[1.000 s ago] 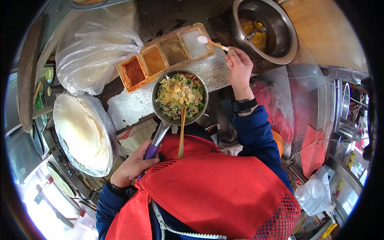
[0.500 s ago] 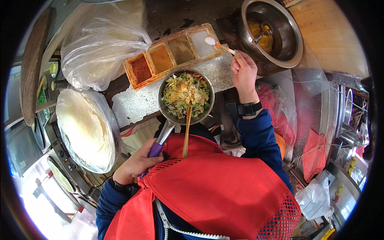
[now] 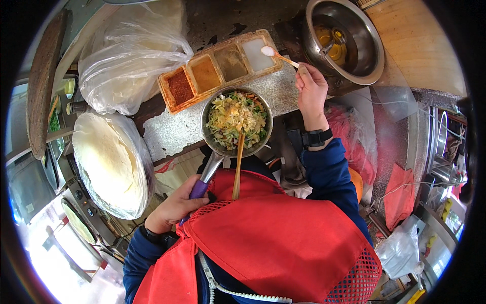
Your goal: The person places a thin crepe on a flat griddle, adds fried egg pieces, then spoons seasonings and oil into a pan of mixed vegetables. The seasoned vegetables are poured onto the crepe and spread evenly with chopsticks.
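Small pan of chopped filling held over a metal surface, spoon of white powder lifted from the spice tray

At far left, stack of pale flatbreads on a plastic-lined dish, crumpled clear plastic bag above. Left hand closed around the purple handle of the small pan, pan hanging over the edge of the metal surface, full of shredded yellow-green filling, wooden chopsticks leaning in it. Behind, four-compartment spice tray: red, orange, brown, white. Right hand pinching a small spoon heaped with white powder, bowl of it over the white compartment. At right, steel bowl holding oil and a ladle
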`<state>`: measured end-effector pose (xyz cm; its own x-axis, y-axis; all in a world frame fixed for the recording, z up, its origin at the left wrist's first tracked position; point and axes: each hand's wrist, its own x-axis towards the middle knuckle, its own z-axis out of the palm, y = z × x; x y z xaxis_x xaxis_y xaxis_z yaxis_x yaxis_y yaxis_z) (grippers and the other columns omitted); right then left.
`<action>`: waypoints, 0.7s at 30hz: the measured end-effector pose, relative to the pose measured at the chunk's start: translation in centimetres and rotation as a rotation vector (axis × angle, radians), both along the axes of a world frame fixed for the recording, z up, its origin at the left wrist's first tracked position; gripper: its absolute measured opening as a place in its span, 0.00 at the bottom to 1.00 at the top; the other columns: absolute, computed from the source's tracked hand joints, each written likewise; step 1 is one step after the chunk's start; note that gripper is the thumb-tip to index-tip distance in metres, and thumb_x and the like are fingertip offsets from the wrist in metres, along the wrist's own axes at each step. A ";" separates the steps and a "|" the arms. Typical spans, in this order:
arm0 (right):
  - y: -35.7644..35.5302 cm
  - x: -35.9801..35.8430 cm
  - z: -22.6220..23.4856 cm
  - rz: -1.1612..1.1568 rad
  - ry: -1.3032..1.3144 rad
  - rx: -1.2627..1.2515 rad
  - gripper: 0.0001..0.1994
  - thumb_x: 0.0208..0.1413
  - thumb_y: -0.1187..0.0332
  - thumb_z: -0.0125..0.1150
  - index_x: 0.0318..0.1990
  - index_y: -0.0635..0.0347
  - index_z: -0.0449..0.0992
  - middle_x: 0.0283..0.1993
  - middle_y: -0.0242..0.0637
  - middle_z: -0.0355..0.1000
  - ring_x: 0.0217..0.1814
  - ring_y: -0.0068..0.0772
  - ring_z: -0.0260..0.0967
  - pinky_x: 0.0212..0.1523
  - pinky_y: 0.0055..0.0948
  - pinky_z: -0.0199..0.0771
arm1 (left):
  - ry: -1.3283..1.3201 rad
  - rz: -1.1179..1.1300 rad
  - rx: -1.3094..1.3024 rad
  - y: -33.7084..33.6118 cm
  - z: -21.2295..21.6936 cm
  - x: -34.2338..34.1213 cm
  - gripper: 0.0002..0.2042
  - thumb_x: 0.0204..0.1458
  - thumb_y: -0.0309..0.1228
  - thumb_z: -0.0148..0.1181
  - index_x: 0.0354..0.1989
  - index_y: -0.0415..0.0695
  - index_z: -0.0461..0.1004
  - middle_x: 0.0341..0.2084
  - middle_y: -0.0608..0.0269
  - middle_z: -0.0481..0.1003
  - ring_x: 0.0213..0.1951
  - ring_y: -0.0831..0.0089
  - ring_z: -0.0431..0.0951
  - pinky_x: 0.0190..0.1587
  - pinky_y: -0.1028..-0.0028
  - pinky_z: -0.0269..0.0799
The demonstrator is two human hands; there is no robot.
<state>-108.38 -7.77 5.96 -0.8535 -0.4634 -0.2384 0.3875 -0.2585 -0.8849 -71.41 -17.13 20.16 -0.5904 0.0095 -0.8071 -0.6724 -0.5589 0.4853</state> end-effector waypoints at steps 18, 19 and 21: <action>-0.2 0.8 0.7 0.017 -0.072 0.014 0.07 0.59 0.76 0.58 0.41 0.71 0.76 0.28 0.33 0.70 0.21 0.14 0.57 0.21 0.14 0.54 | -0.003 -0.029 -0.040 0.1 0.1 0.0 0.19 0.55 0.27 0.60 0.54 0.44 0.63 0.34 0.71 0.65 0.35 0.83 0.64 0.39 0.82 0.61; -0.3 1.1 0.9 0.024 -0.084 0.005 0.06 0.60 0.76 0.57 0.41 0.71 0.76 0.28 0.32 0.70 0.21 0.13 0.56 0.21 0.13 0.53 | 0.000 -0.039 -0.035 0.1 0.0 0.1 0.19 0.55 0.27 0.59 0.54 0.44 0.63 0.33 0.71 0.65 0.33 0.83 0.64 0.37 0.83 0.61; -0.2 1.7 1.5 0.080 -0.096 -0.020 0.06 0.60 0.76 0.57 0.41 0.71 0.75 0.28 0.31 0.69 0.21 0.13 0.55 0.21 0.13 0.52 | 0.012 -0.062 -0.054 0.1 -0.1 0.1 0.19 0.56 0.26 0.59 0.54 0.44 0.62 0.31 0.71 0.65 0.29 0.85 0.64 0.32 0.84 0.60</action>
